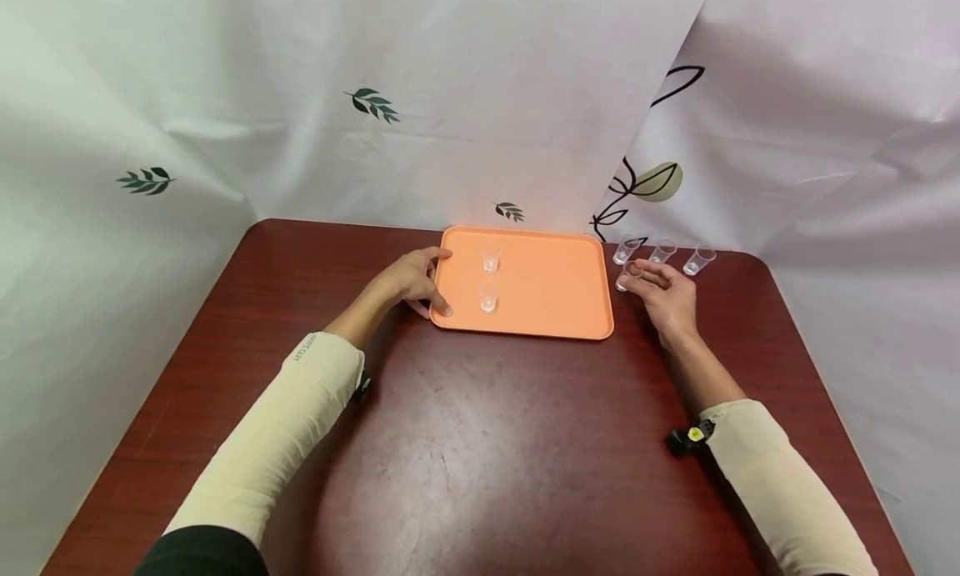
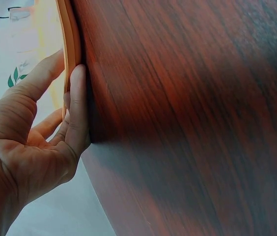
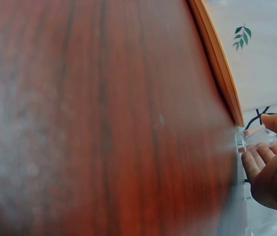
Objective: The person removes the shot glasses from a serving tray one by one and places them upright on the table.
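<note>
An orange tray (image 1: 551, 288) lies on the far part of the table, and my left hand (image 1: 411, 277) grips its left edge. In the left wrist view, the fingers (image 2: 77, 105) of that hand span the tray's rim (image 2: 70, 46). Two small clear plastic cups stand on the tray's left half, the farther cup (image 1: 491, 262) behind the nearer cup (image 1: 488, 298). Just beyond the tray's right edge, my right hand (image 1: 670, 303) pinches another clear plastic cup (image 1: 622, 282) between thumb and fingers. The right wrist view shows this cup (image 3: 256, 137) tilted.
Behind my right hand, more clear cups stand at the table's back edge: a left cup (image 1: 624, 250), a middle cup (image 1: 663, 251) and a right cup (image 1: 699, 261). A white leaf-printed cloth (image 1: 450, 101) hangs around the dark reddish wooden table (image 1: 480, 443).
</note>
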The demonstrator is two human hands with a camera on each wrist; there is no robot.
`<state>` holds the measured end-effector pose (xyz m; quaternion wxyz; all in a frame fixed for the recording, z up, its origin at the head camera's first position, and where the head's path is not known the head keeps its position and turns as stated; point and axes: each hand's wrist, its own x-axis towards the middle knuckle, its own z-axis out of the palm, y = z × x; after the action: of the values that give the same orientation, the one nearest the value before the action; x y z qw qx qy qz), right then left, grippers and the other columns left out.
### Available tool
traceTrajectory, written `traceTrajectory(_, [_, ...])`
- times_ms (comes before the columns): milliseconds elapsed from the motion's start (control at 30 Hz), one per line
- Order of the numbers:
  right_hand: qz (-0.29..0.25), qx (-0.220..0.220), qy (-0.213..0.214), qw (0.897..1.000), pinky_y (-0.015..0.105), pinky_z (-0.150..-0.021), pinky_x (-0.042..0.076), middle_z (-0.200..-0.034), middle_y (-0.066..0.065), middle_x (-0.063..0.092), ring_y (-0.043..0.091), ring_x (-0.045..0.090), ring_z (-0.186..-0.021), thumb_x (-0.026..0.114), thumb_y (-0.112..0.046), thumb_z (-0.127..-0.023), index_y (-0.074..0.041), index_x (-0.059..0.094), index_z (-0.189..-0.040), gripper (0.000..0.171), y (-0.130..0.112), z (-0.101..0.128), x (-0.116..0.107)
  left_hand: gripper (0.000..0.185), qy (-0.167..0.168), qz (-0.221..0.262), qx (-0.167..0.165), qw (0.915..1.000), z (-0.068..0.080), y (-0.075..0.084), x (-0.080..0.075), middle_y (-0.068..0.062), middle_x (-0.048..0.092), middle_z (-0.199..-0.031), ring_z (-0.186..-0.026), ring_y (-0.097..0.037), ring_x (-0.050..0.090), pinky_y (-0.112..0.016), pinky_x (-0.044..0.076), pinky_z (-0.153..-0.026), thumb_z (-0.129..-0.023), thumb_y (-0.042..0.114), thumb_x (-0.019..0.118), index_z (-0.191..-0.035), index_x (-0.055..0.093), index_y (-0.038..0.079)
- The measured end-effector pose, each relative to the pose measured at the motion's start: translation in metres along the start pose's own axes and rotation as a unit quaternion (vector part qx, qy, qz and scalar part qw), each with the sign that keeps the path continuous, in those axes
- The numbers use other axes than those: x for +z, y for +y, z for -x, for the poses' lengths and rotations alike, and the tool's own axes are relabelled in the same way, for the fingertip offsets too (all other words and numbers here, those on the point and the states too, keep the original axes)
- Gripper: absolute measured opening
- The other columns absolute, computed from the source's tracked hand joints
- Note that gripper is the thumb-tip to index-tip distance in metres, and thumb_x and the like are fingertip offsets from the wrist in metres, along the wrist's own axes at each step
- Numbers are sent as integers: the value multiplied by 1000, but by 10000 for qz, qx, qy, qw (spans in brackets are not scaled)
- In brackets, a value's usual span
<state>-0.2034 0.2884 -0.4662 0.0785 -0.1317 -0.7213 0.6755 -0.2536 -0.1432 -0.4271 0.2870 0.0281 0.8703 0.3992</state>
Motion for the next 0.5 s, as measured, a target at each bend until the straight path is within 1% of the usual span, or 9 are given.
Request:
traceTrajectory(167, [28,-3,-1,10000,6,-85,64,-97,-20,81,-6,76,-95,90,-2,-93,7,72,-143,54,0,1,2,120,-37,66,-11,10000,0,-1,-1,-18,46,-123,-77,-21,71,-38,75,-67,-81,-7,98,-178,34,21])
traceTrajectory(333, [57,-17,64,10000,7,-86,65,-100,-19,81,-6,76,-97,91,-2,-92,5,72,-143,55,2,3,1,120,-54,133,-1,9999,-2,-2,-2,-17,45,-124,-78,-21,71,-38,75,-67,-80,-9,98,-178,35,21])
traceTrajectory(500, [-149,58,86,9998,8,-86,65,-102,-17,82,-5,79,-94,92,0,-91,5,71,-143,56,2,6,-4,120,-19,122,56,9999,-2,-2,-1,-17,45,-124,-77,-21,71,-38,75,-66,-80,-8,98,-178,35,21])
